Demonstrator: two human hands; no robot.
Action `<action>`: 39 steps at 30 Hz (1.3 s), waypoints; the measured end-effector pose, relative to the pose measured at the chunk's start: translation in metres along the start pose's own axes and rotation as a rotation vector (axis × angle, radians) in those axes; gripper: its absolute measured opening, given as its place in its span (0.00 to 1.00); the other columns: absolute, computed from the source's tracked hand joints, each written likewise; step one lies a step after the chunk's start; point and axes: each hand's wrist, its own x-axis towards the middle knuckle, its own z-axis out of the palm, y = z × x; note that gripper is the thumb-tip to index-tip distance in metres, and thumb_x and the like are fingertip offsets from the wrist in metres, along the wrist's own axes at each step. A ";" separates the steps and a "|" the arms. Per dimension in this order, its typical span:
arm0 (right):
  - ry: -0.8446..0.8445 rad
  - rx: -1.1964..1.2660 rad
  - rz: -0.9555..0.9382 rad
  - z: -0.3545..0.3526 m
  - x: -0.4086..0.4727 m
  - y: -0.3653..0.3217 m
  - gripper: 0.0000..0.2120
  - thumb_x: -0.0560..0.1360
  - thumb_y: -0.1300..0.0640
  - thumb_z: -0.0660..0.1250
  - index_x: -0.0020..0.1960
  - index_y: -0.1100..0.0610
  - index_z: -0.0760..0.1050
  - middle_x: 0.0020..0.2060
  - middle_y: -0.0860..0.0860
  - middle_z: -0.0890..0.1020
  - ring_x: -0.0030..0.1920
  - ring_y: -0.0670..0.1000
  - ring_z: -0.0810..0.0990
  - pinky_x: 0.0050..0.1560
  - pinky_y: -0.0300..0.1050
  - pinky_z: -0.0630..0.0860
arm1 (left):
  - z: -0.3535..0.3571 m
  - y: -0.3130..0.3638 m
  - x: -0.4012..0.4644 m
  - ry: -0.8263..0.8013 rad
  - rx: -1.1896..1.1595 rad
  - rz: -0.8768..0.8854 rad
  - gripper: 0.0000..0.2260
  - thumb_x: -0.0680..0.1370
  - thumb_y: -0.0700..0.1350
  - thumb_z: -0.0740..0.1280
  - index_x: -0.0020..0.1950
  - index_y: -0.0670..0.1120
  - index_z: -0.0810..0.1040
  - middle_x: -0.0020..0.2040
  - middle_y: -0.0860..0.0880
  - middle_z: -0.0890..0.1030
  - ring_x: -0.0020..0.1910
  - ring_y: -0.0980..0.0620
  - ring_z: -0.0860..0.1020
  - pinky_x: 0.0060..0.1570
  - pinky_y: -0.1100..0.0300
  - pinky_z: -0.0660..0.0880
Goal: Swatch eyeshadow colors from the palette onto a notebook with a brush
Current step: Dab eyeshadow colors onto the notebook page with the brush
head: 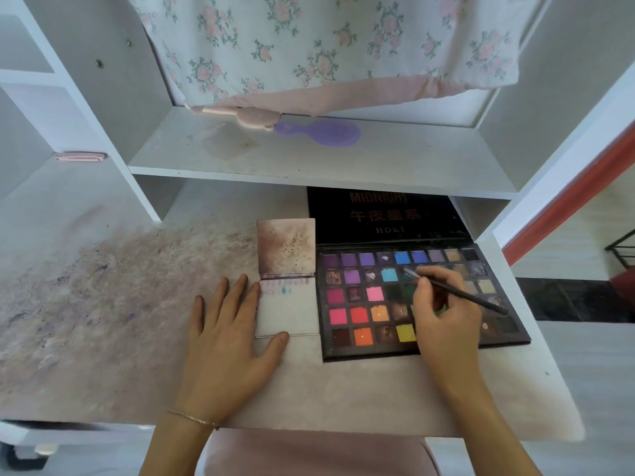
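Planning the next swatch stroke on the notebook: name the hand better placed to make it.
Right. The right hand already pinches the brush, tip in the palette beside the notebook. The left hand lies flat, steadying the notebook's edge.

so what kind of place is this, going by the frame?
Probably a home vanity or dressing desk. An open eyeshadow palette lies on the powder-stained desk top, a purple hand mirror lies on the white shelf, and a floral curtain hangs behind.

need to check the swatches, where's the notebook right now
In the head view the notebook lies open on the desk just left of the eyeshadow palette, with the left hand flat against its left edge.
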 end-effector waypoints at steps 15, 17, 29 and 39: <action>0.143 -0.258 0.012 -0.031 0.028 0.035 0.07 0.76 0.63 0.60 0.46 0.51 0.71 0.33 0.43 0.74 0.35 0.37 0.75 0.33 0.24 0.69 | 0.018 0.029 0.002 0.129 -0.044 -0.079 0.43 0.67 0.69 0.42 0.74 0.42 0.54 0.75 0.46 0.57 0.75 0.49 0.51 0.72 0.50 0.42; 0.103 -0.294 0.023 -0.031 0.028 0.037 0.06 0.76 0.62 0.60 0.48 0.53 0.72 0.35 0.44 0.76 0.36 0.40 0.75 0.33 0.27 0.69 | 0.018 0.029 0.002 0.127 -0.032 -0.075 0.43 0.67 0.69 0.42 0.74 0.42 0.54 0.75 0.45 0.57 0.75 0.49 0.51 0.72 0.50 0.42; 0.090 -0.351 0.038 -0.031 0.028 0.039 0.07 0.77 0.62 0.60 0.51 0.59 0.75 0.38 0.48 0.76 0.37 0.39 0.73 0.35 0.30 0.66 | 0.019 0.029 0.002 0.114 0.007 -0.083 0.43 0.67 0.69 0.40 0.75 0.44 0.51 0.76 0.47 0.54 0.75 0.50 0.48 0.71 0.51 0.40; 0.093 -0.202 -0.014 -0.027 0.020 0.025 0.06 0.75 0.66 0.61 0.48 0.57 0.73 0.38 0.49 0.77 0.37 0.40 0.76 0.32 0.23 0.69 | 0.019 0.029 0.001 0.121 -0.011 -0.079 0.43 0.67 0.68 0.40 0.74 0.43 0.52 0.75 0.47 0.55 0.75 0.49 0.49 0.72 0.51 0.40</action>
